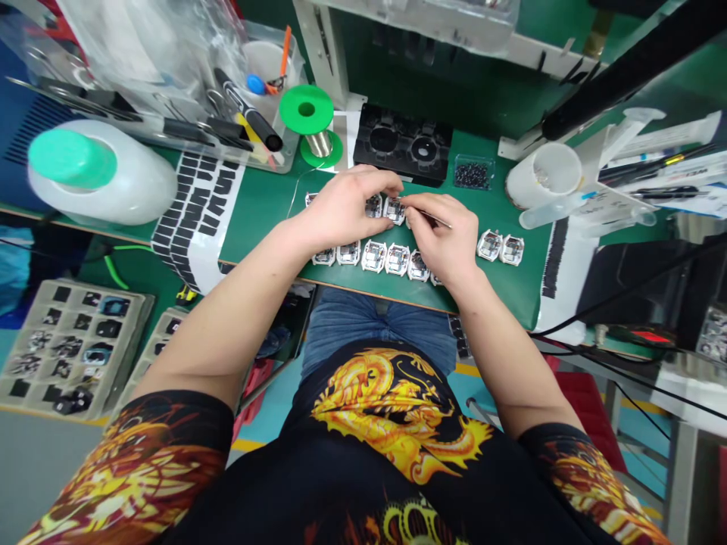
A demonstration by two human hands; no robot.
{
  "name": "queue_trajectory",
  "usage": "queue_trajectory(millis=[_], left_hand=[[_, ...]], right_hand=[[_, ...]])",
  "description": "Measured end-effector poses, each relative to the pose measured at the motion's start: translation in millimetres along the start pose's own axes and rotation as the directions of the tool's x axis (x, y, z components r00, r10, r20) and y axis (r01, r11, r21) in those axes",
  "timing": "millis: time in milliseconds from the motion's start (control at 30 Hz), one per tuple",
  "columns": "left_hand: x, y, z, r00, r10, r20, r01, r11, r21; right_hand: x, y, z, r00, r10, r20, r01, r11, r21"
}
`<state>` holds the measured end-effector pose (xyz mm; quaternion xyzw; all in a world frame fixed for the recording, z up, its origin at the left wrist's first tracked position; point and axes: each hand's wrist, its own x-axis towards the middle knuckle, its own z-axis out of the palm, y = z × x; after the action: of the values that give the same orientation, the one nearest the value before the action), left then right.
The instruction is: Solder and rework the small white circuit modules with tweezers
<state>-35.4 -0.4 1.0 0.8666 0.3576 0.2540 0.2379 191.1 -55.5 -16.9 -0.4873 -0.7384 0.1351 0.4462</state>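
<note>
My left hand (353, 206) curves over the back row of small open watch cases, its thumb and forefinger closed about one watch case (394, 211) with its electronics exposed. From the other side my right hand (446, 233) pinches a thin metal tool (441, 221), whose kind I cannot make out; its tip lies at that same case, partly hidden by the fingers. A front row of similar watch cases (374, 257) lies just below both hands, some of it covered by the right hand. Two more watch cases (500, 247) sit to the right of it.
Behind the hands are a black fixture (404, 144), a clear tray of tiny dark parts (472, 174) and a green solder spool (307, 110). A white bottle (102, 178) stands left, a white cup (542, 175) right. Compartment trays (73, 348) sit lower left.
</note>
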Motion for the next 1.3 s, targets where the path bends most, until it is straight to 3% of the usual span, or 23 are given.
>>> queue_trajectory(millis=[200, 433, 533, 1167, 1300], left_hand=[[0.4, 0.4, -0.1, 1.0, -0.003, 0.005, 0.003, 1.0, 0.01], [1.2, 0.9, 1.1, 1.0, 0.003, -0.009, -0.003, 1.0, 0.004], [1.5, 0.9, 0.8, 1.0, 0.005, -0.005, -0.005, 1.0, 0.001], [2.5, 1.0, -2.5, 1.0, -0.006, 0.024, 0.006, 1.0, 0.014], [2.9, 1.4, -2.6, 1.0, -0.01, 0.019, 0.01, 1.0, 0.012]], right_hand=[[-1.2, -1.8, -2.4, 0.999, -0.016, -0.031, 0.017, 1.0, 0.021], [2.5, -1.3, -4.8, 0.978, -0.139, 0.154, 0.132, 0.99, 0.052], [3.3, -0.8, -4.5, 0.973, -0.153, 0.174, 0.153, 0.988, 0.013], [-0.6, -4.1, -7.2, 0.997, -0.081, 0.004, 0.081, 0.994, -0.079], [-0.5, -5.5, -6.8, 0.994, -0.038, -0.102, 0.034, 0.999, -0.039]])
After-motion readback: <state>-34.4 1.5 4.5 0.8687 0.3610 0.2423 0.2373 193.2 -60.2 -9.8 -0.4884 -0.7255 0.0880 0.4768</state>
